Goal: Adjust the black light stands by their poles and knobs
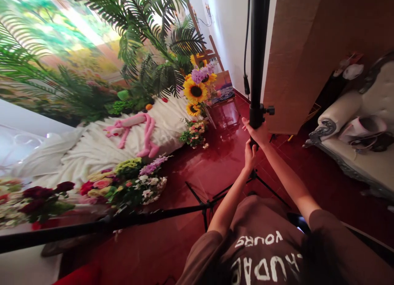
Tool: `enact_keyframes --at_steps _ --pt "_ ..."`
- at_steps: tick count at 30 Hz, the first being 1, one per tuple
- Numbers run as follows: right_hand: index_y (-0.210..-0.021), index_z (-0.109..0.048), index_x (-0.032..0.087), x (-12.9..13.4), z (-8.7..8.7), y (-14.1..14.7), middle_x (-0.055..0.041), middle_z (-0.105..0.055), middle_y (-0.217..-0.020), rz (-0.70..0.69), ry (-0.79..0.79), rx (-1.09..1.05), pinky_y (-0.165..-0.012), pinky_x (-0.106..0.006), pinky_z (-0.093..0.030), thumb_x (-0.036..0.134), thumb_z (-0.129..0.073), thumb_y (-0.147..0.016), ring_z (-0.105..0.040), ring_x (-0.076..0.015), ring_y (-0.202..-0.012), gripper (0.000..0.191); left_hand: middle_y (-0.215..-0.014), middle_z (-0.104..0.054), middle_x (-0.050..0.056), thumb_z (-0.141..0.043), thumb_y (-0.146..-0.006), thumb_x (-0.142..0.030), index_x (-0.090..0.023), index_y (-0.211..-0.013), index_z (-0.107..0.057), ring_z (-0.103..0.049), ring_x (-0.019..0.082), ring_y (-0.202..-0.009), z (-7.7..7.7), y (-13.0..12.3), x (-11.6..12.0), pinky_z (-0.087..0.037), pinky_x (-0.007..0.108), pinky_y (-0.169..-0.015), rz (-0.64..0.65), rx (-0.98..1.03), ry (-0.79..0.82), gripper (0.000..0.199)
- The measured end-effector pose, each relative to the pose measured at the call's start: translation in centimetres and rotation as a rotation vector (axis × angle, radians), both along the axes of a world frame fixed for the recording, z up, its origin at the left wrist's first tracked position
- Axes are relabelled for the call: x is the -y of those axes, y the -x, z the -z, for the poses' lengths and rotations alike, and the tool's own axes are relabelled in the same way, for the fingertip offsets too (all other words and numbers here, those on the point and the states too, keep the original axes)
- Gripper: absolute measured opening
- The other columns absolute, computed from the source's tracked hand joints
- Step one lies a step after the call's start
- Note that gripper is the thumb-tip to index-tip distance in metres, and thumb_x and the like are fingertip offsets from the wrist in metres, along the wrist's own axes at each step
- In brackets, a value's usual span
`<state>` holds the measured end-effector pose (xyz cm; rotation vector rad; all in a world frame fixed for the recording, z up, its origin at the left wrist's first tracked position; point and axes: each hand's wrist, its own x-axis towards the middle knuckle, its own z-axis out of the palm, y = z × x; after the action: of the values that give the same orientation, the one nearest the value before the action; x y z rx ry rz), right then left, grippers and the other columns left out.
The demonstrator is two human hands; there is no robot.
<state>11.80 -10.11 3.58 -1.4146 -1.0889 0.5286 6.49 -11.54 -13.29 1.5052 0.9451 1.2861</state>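
A tall black light stand (pixel 259 51) rises in front of me, its pole running out of the top of the view. My right hand (pixel 259 134) is wrapped around the pole just under a collar (pixel 255 116) with a black knob (pixel 270 110) on its right side. Lower down, my left hand (pixel 250 154) closes on the same pole. Part of the right hand's grip is hidden behind the pole. The stand's legs (pixel 271 187) spread over the floor below my hands. A black cable (pixel 246 82) hangs beside the pole.
A second black stand (pixel 123 217) crosses the lower left. White draped fabric (pixel 172 125) carries a pink plush toy (pixel 147 133), with flowers (pixel 123 182) in front. Sunflowers (pixel 196 91) and palm leaves (pixel 138 26) stand behind. A cream sofa (pixel 341 108) is at right on the red floor (pixel 184 166).
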Motion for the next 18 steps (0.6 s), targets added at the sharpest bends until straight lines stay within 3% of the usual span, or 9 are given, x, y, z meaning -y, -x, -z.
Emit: enact_keyframes --at_steps 4,8,10,14,18 --pt "-0.062 -0.063 0.017 -0.7 -2.4 0.4 -0.0023 -0.063 -0.055 -0.016 -0.03 -0.042 -0.053 -0.023 -0.048 0.067 -0.061 -0.079 -0.062 -0.0121 -0.053 0.052 -0.115 -0.064 0.012 -0.039 -0.096 -0.053 -0.018 -0.126 -0.049 -0.061 0.02 -0.103 -0.7 -0.2 0.3 -0.047 0.037 -0.096 -0.034 -0.005 0.006 0.047" --pt "-0.066 -0.064 0.017 -0.8 -2.6 0.0 -0.0011 -0.061 -0.055 -0.037 -0.01 -0.003 -0.054 -0.024 -0.048 0.07 -0.059 -0.08 -0.061 -0.012 -0.053 0.055 -0.116 -0.064 0.012 -0.04 -0.096 -0.054 -0.019 -0.124 -0.052 -0.06 0.021 -0.106 -1.1 -0.4 0.4 -0.047 0.037 -0.095 -0.063 0.008 -0.013 0.047" --pt "-0.075 -0.067 0.017 -0.5 -2.3 -0.8 -0.0025 -0.065 -0.063 -0.118 -0.034 0.051 -0.061 -0.026 -0.052 0.071 -0.057 -0.08 -0.064 -0.0138 -0.061 0.055 -0.115 -0.064 0.012 -0.039 -0.096 -0.054 -0.019 -0.124 -0.053 -0.061 0.021 -0.104 -1.2 -0.3 0.5 -0.047 0.037 -0.095 -0.071 0.002 -0.018 0.046" --pt "-0.112 -0.065 0.022 1.4 -0.5 -3.6 -0.0071 -0.072 -0.103 -0.398 -0.127 0.208 -0.087 -0.034 -0.054 0.072 -0.059 -0.079 -0.069 -0.02 -0.097 0.06 -0.11 -0.065 0.011 -0.039 -0.096 -0.053 -0.019 -0.125 -0.052 -0.062 0.019 -0.095 -1.2 -0.2 0.6 -0.049 0.035 -0.089 -0.06 0.003 -0.006 0.047" --pt "-0.133 -0.05 0.025 4.0 3.5 -6.2 -0.0107 -0.064 -0.128 -0.384 -0.06 0.289 -0.102 -0.041 -0.048 0.07 -0.044 -0.089 -0.061 -0.0234 -0.12 0.063 -0.109 -0.066 0.01 -0.041 -0.096 -0.053 -0.019 -0.127 -0.052 -0.063 0.019 -0.096 -0.9 -0.2 0.4 -0.05 0.035 -0.089 -0.053 0.022 -0.024 0.047"
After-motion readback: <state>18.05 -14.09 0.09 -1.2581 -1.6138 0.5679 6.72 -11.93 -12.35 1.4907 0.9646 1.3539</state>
